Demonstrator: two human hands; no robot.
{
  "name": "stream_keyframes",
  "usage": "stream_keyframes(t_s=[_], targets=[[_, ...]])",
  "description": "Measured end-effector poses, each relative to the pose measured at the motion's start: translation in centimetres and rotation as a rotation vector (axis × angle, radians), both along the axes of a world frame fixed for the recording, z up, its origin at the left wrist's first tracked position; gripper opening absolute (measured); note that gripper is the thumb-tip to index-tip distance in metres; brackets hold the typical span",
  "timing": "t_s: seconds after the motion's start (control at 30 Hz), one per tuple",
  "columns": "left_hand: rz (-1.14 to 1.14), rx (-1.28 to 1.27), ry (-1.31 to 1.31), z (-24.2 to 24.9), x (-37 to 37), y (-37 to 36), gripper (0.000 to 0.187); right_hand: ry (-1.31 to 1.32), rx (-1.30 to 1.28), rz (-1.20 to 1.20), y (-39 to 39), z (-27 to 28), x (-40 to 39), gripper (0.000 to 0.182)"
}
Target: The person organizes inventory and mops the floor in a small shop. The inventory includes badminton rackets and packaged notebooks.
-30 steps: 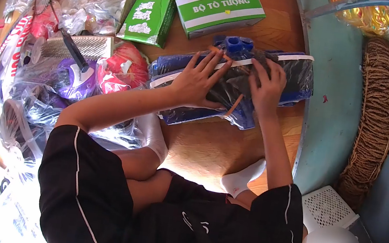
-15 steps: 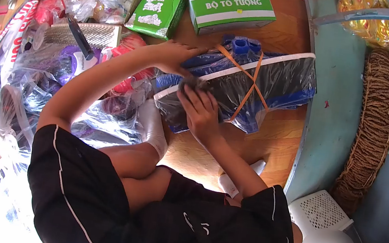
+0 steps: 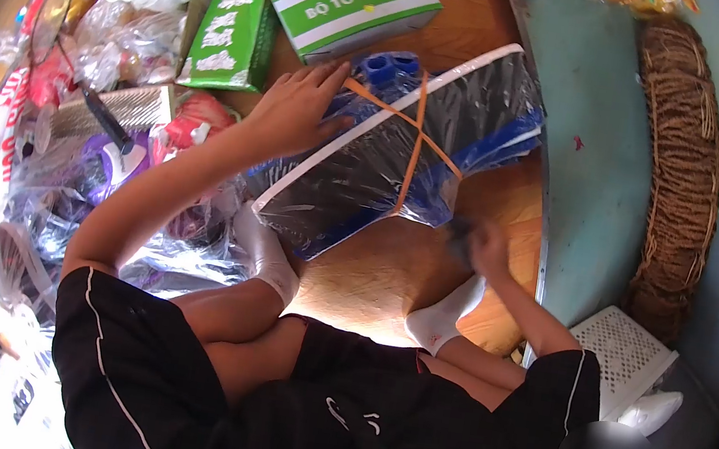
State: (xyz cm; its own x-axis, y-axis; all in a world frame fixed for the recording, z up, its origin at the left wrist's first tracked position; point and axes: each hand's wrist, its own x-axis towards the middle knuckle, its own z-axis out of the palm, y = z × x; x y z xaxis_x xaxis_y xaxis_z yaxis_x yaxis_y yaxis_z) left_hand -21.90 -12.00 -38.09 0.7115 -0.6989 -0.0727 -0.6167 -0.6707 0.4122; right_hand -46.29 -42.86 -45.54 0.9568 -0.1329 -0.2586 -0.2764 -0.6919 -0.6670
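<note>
A plastic-wrapped blue bundle (image 3: pixel 397 156), crossed by orange bands (image 3: pixel 414 145), lies under a spread left hand (image 3: pixel 295 110). The blurred right hand (image 3: pixel 483 246), grip unclear, sits at its five o'clock; green boxes (image 3: pixel 353 5) crowd twelve.

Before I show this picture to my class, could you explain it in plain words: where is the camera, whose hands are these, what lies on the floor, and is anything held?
There is no machine here. The camera sits on a person's head and looks down, so you see their own crossed legs and both hands. The round edges come from the wide lens.

The left hand rests flat on a plastic-wrapped bundle of blue and black items, tied with crossed orange bands. The right hand is off the bundle, near its lower corner; it is blurred, with something dark at the fingers that I cannot identify.

On the wooden floor lie two green boxes, and bagged goods are piled on the left.
</note>
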Motion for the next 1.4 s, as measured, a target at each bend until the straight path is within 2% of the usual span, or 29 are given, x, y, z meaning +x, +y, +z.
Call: stream_keyframes(t_s=[0.03, 0.07, 0.13, 0.17, 0.27, 0.37, 0.47, 0.63, 0.67, 0.73, 0.8, 0.87, 0.93, 1.07, 1.13, 1.27, 1.33, 1.4], targets=[[0.028, -0.07, -0.052, 0.7, -0.6, -1.2, 0.068, -0.112, 0.132, -0.363, -0.1, 2.0, 2.3, 0.02], [0.004, -0.073, -0.05, 1.0, -1.3, -2.4, 0.068, -0.125, 0.108, -0.53, -2.2, 2.1, 4.4, 0.024], [-0.099, -0.109, -0.316, 1.4, -2.1, -4.9, 0.068, -0.427, 0.123, -0.637, -3.1, 2.0, 8.5, 0.031], [-0.15, -0.124, -0.277, 0.7, -2.4, -6.1, 0.065, -0.442, 0.116, -0.662, -2.4, 1.2, 9.3, 0.031], [-0.186, -0.078, -0.336, -1.6, -2.5, -9.0, 0.061, -0.589, 0.091, -0.594, 1.9, -2.4, 11.8, 0.042], [-0.167, -0.045, -0.284, -2.4, -2.4, -9.7, 0.059, -0.612, 0.041, -0.637, 5.9, -2.0, 11.1, 0.047], [-0.166, -0.03, -0.292, -2.4, -2.8, -9.7, 0.059, -0.626, 0.17, -0.538, 6.5, -2.4, 9.0, 0.049], [-0.167, -0.025, -0.34, -2.5, -2.6, -9.8, 0.06, -0.403, 0.53, -0.375, 6.0, -1.7, 5.9, 0.053], [-0.169, -0.023, -0.334, -2.6, -2.5, -9.7, 0.061, -0.413, 0.528, -0.374, 5.8, -2.5, 4.6, 0.053], [-0.18, -0.023, -0.332, -2.6, -2.4, -9.7, 0.061, -0.204, 0.457, -0.157, 4.7, -4.6, 1.5, 0.049], [-0.174, -0.045, -0.318, -2.7, -2.4, -9.7, 0.061, -0.095, 0.321, -0.343, 2.9, -1.9, 2.6, 0.045], [-0.167, -0.05, -0.303, -2.6, -2.4, -9.8, 0.061, -0.171, 0.441, -0.873, 1.1, 0.7, 5.8, 0.044], [-0.167, -0.043, -0.273, -2.6, -2.7, -9.7, 0.06, -0.468, 0.503, -0.877, -0.6, -1.6, 8.0, 0.046], [-0.164, -0.019, -0.298, -2.7, -2.6, -9.7, 0.06, -0.293, 0.676, -0.948, 7.7, -3.4, 8.8, 0.043], [-0.159, -0.045, -0.297, -2.9, -2.6, -9.8, 0.059, -0.42, 1.435, -0.861, 11.1, -5.3, 6.6, 0.039], [-0.181, -0.077, -0.312, -3.0, -2.5, -9.8, 0.058, -0.353, 1.438, -0.883, 11.3, -6.4, 4.7, 0.043], [-0.177, -0.091, -0.321, -2.9, -2.4, -9.8, 0.058, -0.189, 1.354, -0.858, 10.6, -5.8, 4.3, 0.039], [-0.162, -0.094, -0.332, -2.9, -2.3, -9.7, 0.058, -0.146, 1.371, -0.818, 9.9, -5.5, 3.8, 0.038]])
